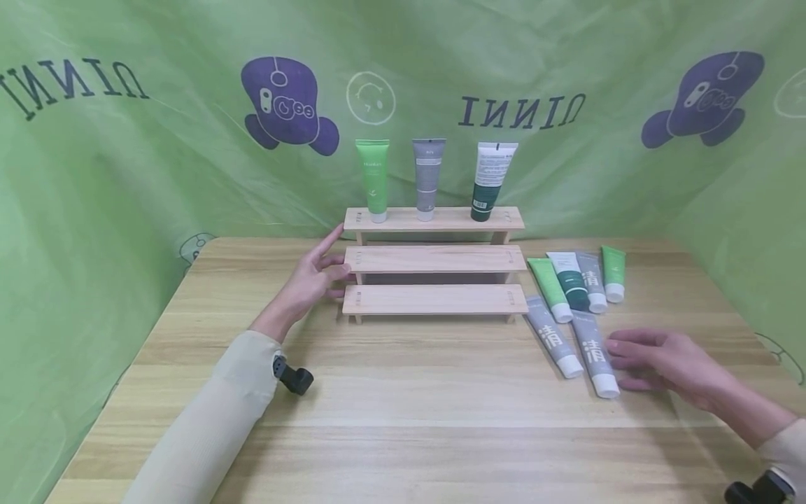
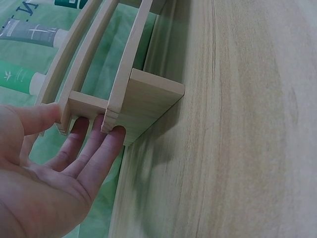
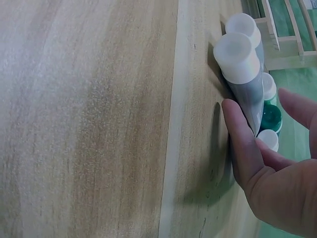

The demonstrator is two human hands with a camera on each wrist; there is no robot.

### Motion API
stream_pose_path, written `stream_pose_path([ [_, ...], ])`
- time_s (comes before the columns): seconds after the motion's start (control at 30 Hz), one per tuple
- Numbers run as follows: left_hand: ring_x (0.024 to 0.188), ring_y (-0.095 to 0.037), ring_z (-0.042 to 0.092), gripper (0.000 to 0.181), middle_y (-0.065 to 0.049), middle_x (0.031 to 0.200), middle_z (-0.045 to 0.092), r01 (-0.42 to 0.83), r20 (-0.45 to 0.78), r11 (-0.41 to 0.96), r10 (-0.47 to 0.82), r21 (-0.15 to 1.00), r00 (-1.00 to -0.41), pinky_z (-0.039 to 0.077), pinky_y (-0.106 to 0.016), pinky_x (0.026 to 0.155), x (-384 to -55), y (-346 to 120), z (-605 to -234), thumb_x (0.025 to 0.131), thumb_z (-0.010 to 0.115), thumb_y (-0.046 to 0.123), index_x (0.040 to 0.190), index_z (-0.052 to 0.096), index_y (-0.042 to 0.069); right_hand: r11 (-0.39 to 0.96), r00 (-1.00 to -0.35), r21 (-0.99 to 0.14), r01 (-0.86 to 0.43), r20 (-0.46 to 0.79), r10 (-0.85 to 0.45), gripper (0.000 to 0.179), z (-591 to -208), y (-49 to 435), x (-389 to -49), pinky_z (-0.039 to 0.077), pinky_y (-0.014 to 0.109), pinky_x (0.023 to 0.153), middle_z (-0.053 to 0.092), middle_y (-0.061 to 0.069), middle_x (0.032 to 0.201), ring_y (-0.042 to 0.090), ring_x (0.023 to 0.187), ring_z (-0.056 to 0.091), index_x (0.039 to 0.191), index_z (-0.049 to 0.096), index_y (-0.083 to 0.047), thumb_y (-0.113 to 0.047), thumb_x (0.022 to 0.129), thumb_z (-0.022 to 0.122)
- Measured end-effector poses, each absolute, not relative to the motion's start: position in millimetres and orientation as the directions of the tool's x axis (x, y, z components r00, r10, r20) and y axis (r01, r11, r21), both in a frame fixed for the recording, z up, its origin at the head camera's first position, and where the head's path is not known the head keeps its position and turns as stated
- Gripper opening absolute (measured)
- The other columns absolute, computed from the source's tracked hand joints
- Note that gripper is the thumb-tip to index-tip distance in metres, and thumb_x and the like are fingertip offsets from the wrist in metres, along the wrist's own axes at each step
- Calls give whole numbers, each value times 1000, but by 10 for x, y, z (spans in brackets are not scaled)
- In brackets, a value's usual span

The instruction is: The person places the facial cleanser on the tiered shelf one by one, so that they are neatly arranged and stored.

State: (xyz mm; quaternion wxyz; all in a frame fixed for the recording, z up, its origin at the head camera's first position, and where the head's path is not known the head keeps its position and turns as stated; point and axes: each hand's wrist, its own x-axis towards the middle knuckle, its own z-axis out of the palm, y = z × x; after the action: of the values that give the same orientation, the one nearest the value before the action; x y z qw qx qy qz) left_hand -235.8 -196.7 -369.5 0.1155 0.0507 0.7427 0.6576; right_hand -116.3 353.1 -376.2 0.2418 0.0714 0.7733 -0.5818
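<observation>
A three-tier wooden stand point(image 1: 436, 259) is at the back of the table. My left hand point(image 1: 308, 280) rests against its left end, thumb and fingertips touching the wood with the fingers fairly straight. On the top tier stand three tubes, caps down: a green tube point(image 1: 375, 178), a grey tube point(image 1: 428, 178) and a white and dark green tube point(image 1: 492, 180). To the right of the stand, several similar tubes lie in a loose group. Beside the nearest grey tube point(image 1: 592, 350), my right hand point(image 1: 667, 364) has its fingers extended, not curled round it; contact is hard to tell.
The lying group includes another grey tube point(image 1: 553, 337), two green tubes, a white and dark green tube point(image 1: 569, 280) and a further grey one. A green printed cloth point(image 1: 403, 84) hangs behind the wooden table point(image 1: 403, 420) and along its sides.
</observation>
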Motion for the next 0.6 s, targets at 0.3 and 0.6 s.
stream_pose_path([
  [0.3, 126, -44, 51, 82, -26, 147, 40, -77, -105, 125, 233, 989, -967, 57, -52, 92, -2358, -1970, -3694, 99, 53, -2, 159, 20, 43, 338, -871, -858, 387, -460, -170, 69, -3754, 3504, -1176, 60, 42, 87, 68, 10, 109, 19, 98, 70, 145, 22, 24, -14, 102, 60],
  [0.6, 124, -43, 53, 84, -25, 145, 42, -79, -107, 127, 233, 989, -967, 57, -52, 92, -2351, -1968, -3682, 98, 54, -3, 159, 20, 44, 391, -878, -845, 364, -452, -160, 69, -3737, 3454, -1200, 61, 42, 84, 68, 11, 107, 21, 95, 71, 143, 25, 25, -15, 100, 62],
])
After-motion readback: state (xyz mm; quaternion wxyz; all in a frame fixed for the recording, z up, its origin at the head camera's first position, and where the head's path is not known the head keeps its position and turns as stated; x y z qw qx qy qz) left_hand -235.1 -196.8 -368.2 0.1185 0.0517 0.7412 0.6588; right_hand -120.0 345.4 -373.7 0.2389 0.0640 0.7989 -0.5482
